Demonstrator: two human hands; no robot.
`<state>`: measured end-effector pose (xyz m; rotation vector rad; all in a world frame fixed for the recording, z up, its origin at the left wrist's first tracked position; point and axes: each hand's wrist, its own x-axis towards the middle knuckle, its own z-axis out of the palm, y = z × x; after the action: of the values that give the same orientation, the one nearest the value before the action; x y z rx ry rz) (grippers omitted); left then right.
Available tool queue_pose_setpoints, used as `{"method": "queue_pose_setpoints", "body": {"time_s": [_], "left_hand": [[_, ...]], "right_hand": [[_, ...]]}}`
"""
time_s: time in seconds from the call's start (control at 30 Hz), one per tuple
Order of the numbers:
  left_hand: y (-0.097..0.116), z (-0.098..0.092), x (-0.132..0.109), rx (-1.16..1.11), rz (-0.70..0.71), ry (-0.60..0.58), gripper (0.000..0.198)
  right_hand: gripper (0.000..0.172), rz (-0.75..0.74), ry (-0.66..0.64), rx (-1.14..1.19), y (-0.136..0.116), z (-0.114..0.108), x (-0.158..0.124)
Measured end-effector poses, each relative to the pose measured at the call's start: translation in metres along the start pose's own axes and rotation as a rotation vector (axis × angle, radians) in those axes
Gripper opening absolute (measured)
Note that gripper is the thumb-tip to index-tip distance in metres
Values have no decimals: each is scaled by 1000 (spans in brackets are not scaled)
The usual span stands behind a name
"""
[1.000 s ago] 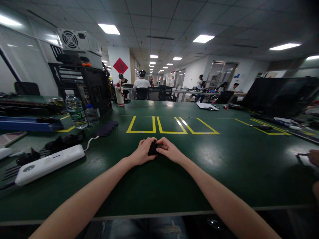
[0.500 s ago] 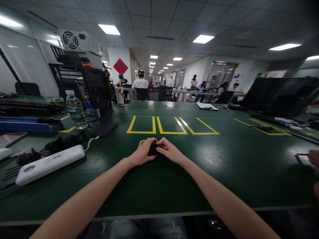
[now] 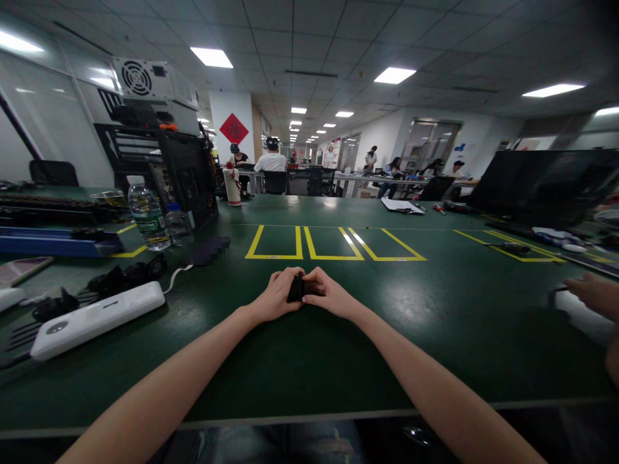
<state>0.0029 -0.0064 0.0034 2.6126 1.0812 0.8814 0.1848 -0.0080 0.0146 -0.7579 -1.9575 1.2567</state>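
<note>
A small black block-like object [image 3: 296,289], its kind unclear, sits between my hands over the middle of the green table [image 3: 300,367]. My left hand [image 3: 279,293] is closed around its left side, thumb low and fingers over the top. On the other side, my right hand [image 3: 327,290] curls its fingers and thumb against the object's right edge. My fingers hide much of the object. Just beyond my hands, yellow tape outlines [image 3: 333,259] mark the tabletop.
To the left lie a white power strip-like device [image 3: 99,320] and dark straps [image 3: 128,274]. A water bottle [image 3: 147,216] stands before an open computer case [image 3: 186,171]. At right are a monitor [image 3: 546,190] and another person's hand [image 3: 592,293] with a pale object.
My right thumb has shifted slightly lower on the black object; the left hand stays put. At far right, the other person's hand has come further into view, to the left.
</note>
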Motion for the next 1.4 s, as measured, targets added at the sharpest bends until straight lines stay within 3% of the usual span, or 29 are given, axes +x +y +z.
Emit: {"method": "queue_pose_setpoints", "body": {"time_s": [0.2, 0.6, 0.83, 1.23, 1.4], "left_hand": [[3, -4, 0, -7, 16, -15, 55], [8, -11, -1, -18, 15, -48, 53], [-1, 0, 0, 10, 25, 10, 56], [2, -5, -1, -6, 21, -23, 55], [6, -9, -1, -14, 35, -28, 54]], "right_hand": [[19, -38, 61, -7, 6, 1, 5], [33, -28, 1, -12, 3, -3, 2], [21, -42, 57, 10, 11, 0, 6], [35, -34, 18, -40, 8, -2, 3], [23, -26, 43, -25, 4, -1, 3]]}}
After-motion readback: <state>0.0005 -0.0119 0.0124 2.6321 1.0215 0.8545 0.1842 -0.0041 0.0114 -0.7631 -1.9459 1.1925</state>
